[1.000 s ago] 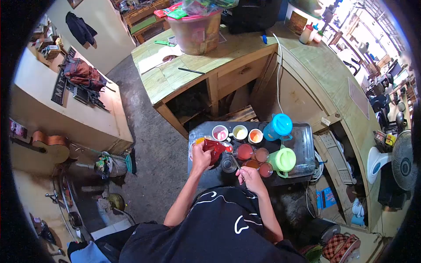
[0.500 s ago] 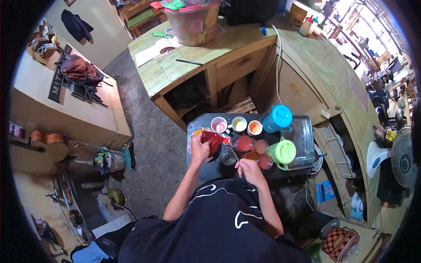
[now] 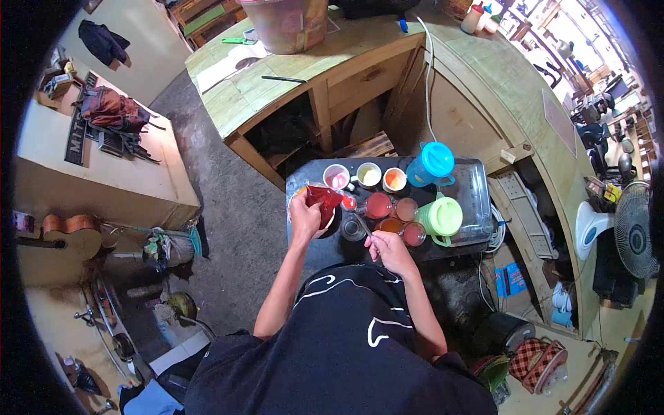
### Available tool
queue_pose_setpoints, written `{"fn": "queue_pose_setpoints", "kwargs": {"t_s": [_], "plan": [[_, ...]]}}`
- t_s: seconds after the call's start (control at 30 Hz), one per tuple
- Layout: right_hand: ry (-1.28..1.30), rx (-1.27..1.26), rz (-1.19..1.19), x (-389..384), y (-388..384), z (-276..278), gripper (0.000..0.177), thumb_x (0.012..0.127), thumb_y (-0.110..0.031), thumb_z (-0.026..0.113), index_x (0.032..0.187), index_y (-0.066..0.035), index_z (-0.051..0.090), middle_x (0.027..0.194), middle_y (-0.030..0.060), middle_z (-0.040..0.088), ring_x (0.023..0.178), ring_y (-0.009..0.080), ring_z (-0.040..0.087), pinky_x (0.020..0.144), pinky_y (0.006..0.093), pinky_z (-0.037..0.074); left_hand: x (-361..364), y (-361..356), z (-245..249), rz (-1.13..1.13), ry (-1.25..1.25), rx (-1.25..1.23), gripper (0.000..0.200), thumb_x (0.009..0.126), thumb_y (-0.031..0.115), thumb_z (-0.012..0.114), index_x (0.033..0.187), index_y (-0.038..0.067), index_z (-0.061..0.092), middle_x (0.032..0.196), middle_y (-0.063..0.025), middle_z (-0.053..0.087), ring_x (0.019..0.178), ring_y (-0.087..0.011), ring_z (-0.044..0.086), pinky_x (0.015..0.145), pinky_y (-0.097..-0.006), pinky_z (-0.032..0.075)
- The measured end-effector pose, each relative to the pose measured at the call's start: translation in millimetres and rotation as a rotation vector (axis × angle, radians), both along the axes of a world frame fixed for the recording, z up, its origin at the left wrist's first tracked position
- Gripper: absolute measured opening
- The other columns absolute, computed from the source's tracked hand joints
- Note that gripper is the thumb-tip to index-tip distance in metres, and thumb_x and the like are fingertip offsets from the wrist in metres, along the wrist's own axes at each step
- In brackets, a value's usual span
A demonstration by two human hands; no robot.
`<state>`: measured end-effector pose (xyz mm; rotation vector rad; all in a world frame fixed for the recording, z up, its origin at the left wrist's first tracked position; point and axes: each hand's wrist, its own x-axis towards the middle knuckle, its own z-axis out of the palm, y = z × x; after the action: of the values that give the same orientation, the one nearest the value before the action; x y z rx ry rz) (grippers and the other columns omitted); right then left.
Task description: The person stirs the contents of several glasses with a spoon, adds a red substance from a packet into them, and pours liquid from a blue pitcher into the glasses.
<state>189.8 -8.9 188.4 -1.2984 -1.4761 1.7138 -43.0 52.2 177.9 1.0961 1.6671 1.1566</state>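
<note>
My left hand (image 3: 304, 220) is closed on a dark red pouch (image 3: 325, 200), tilted so that its narrow end points right. Pinched in my right hand (image 3: 389, 249) is a spoon (image 3: 362, 225) with a thin metal handle. Its far end meets a bright red spot (image 3: 348, 203) beside the pouch's narrow end. A clear glass (image 3: 353, 229) stands just below the spoon. To the right are several glasses of reddish drink (image 3: 378, 205). Three white cups, among them one with pink contents (image 3: 336, 177) and one with orange contents (image 3: 395, 180), line the back. A bowl-like rim shows partly behind my left hand.
A blue lidded pitcher (image 3: 431, 164) and a light green one (image 3: 441, 217) stand right of the glasses, near a clear tray (image 3: 472, 187). The dark table (image 3: 304, 256) adjoins a curved wooden counter (image 3: 277, 97). A fan (image 3: 626, 228) is at far right.
The view has shifted slightly, so the table and counter sit higher and further left. Both hands keep their holds, with the pouch and spoon still close together.
</note>
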Motion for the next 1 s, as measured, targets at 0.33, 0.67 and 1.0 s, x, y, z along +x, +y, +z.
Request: {"fn": "queue_pose_setpoints", "kwargs": {"t_s": [0.33, 0.67, 1.0], "plan": [[0.066, -0.053, 0.017, 1.5, -4.8, -4.0, 0.024, 0.096, -0.012, 0.040, 0.081, 0.001, 0.054, 0.059, 0.0034, 0.051, 0.054, 0.0104, 0.050, 0.055, 0.0255, 0.042, -8.1, -3.9, -9.3, -0.004, 0.043, 0.045, 0.025, 0.074, -0.009, 0.054, 0.095, -0.003, 0.065, 0.088, -0.0143, 0.070, 0.080, -0.0199, 0.067, 0.074, -0.0325, 0.051], [0.017, -0.100, -0.096, 17.6, -11.4, -0.2, 0.021, 0.094, -0.008, 0.042, 0.083, 0.002, 0.056, 0.057, 0.0016, 0.048, 0.052, 0.0088, 0.046, 0.051, 0.0250, 0.040, -37.2, -5.2, -84.8, -0.010, 0.046, -0.026, 0.026, 0.075, -0.008, 0.059, 0.101, -0.003, 0.061, 0.093, -0.0135, 0.068, 0.085, -0.0218, 0.066, 0.079, -0.0331, 0.050], [-0.235, -0.126, 0.099, 58.0, -7.8, 10.7, 0.022, 0.093, -0.010, 0.047, 0.082, 0.001, 0.062, 0.060, -0.0005, 0.047, 0.056, 0.0092, 0.043, 0.053, 0.0268, 0.037, -27.1, -19.3, -125.0, -0.023, 0.658, 0.102, 0.054, 0.071, 0.000, 0.066, 0.122, 0.002, 0.049, 0.115, -0.0213, 0.055, 0.112, -0.0387, 0.050, 0.101, -0.0438, 0.036]]}}
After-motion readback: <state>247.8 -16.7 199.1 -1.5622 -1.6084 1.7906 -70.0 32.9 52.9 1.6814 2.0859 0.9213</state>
